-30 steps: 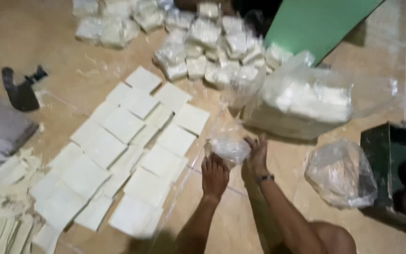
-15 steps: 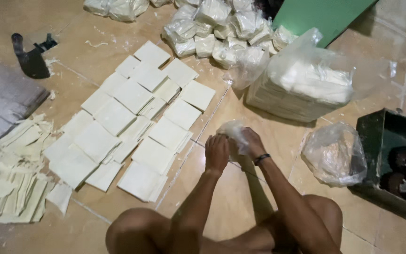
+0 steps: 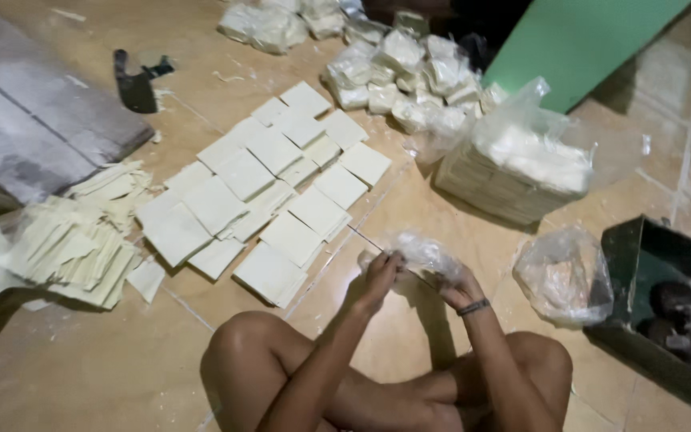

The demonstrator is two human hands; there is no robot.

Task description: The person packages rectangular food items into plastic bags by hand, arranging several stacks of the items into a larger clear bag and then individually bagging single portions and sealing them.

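Note:
I sit cross-legged on a tan floor. My left hand and my right hand both grip a small clear plastic bag, held between them just above my knees. The right wrist wears a dark band. In front of the hands lie several stacks of pale square sheets set out in rows on the floor.
A large clear bag of stacked sheets stands at the right. Several small filled packets lie at the back. A crumpled bag sits beside a dark green box. Cut strips pile at left, near a dark cleaver and a grey board.
The hands drew the bag back from near the sheet stacks toward my knees. My view tilted down, so my legs now show.

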